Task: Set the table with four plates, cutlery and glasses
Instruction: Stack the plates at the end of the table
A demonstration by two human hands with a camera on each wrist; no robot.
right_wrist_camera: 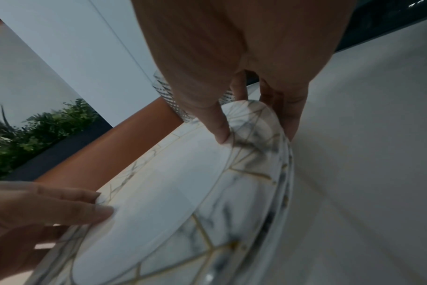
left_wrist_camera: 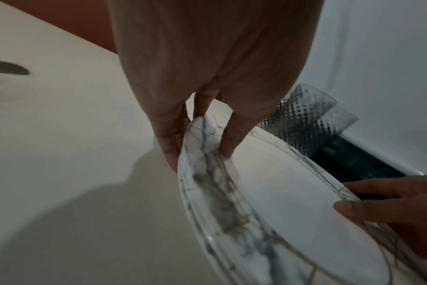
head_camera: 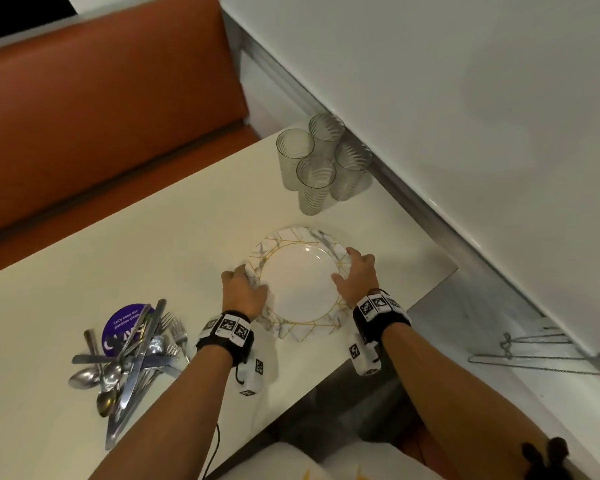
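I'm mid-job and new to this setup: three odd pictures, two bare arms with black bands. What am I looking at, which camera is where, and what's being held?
No machine here: a person works bare-handed, and the black bands carry wrist cameras. The wide picture comes from a head camera looking down at the table. The other two look along each hand toward the fingers.

On the table: four glasses clustered at the far corner, a pile of cutlery partly lying on a purple disc at the left, and a stack of marbled plates with gold lines.

The left hand and right hand each pinch the top plate's rim on opposite sides, thumb on top, fingers under the edge. The wrist views show further rims beneath it, so it seems to be coming off the stack. How many plates are stacked I cannot tell.
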